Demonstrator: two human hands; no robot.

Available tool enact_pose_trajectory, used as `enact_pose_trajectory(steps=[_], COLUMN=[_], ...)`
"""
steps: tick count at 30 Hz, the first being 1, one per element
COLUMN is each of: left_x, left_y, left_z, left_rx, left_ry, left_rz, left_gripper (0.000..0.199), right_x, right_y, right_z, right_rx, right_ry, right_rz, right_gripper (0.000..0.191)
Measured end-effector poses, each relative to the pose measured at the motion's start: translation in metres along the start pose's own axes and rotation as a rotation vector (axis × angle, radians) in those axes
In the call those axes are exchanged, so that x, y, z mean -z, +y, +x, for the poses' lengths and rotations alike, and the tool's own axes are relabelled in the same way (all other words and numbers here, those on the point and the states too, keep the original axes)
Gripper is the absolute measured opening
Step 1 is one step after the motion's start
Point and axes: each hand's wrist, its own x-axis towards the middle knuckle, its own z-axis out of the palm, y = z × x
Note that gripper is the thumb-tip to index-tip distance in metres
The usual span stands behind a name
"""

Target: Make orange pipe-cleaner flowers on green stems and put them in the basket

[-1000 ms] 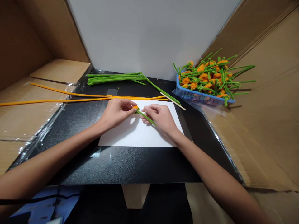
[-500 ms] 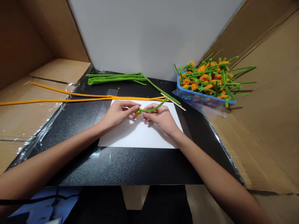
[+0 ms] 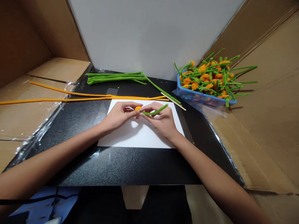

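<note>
Between my hands, above a white sheet of paper (image 3: 130, 137), is a small pipe-cleaner flower (image 3: 138, 108) with an orange head and a green stem. My left hand (image 3: 122, 114) is closed, pinching the flower near its head with thumb and fingers. Closed as well, my right hand (image 3: 161, 119) pinches the flower where head and stem meet, its fingertips touching the left ones. The green stem (image 3: 158, 110) runs out to the right over the right fingers, its free end curving up. Fingers cover part of the flower.
Behind the paper lie long orange pipe cleaners (image 3: 93, 95), a bundle of green pipe cleaners (image 3: 114, 77) and a thin wooden stick (image 3: 174, 101). A blue basket (image 3: 198, 95) heaped with similar orange and green pieces stands at the back right. Cardboard walls (image 3: 263, 102) flank the black table (image 3: 140, 168).
My right hand has shifted left against the left fingertips. The flower has turned, so more of its orange head shows, and the stem's free end sits slightly lower.
</note>
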Motion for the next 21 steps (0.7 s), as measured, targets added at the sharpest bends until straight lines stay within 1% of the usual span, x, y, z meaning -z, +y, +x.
enact_pose_trajectory(steps=[3,6,10,12,16,18,21], left_x=[0.0001,-0.0009,-0.0020,-0.0017,0.0002,0.0010,-0.0002], left_y=[-0.0009,-0.0004,0.0015,0.0021,0.0007,-0.0009,-0.0033], left_z=[-0.0001,-0.0012,-0.0029,-0.0032,-0.0028,-0.0029,-0.0047], left_rx=[-0.002,-0.019,-0.109,-0.150,-0.177,-0.225,-0.311], left_ry=[-0.007,-0.035,-0.027,-0.022,-0.059,-0.061,-0.023], left_rz=[0.033,0.045,0.103,0.142,0.186,0.243,0.328], left_gripper=[0.032,0.030,0.027,0.025,0.023,0.022,0.023], right_x=[-0.0007,-0.0016,-0.0029,-0.0031,-0.0036,-0.0049,-0.0081], right_y=[0.0020,0.0033,0.0042,0.0045,0.0042,0.0039,0.0034], right_z=[0.0013,0.0020,0.0008,-0.0004,-0.0019,-0.0019,-0.0016], right_rx=[-0.020,0.002,-0.003,0.029,0.114,0.092,0.004], right_ry=[0.040,0.043,0.039,0.033,0.015,0.015,0.030], right_rz=[-0.034,-0.090,-0.087,-0.110,-0.203,-0.202,-0.154], right_gripper=[0.009,0.011,0.006,0.007,0.011,0.012,0.013])
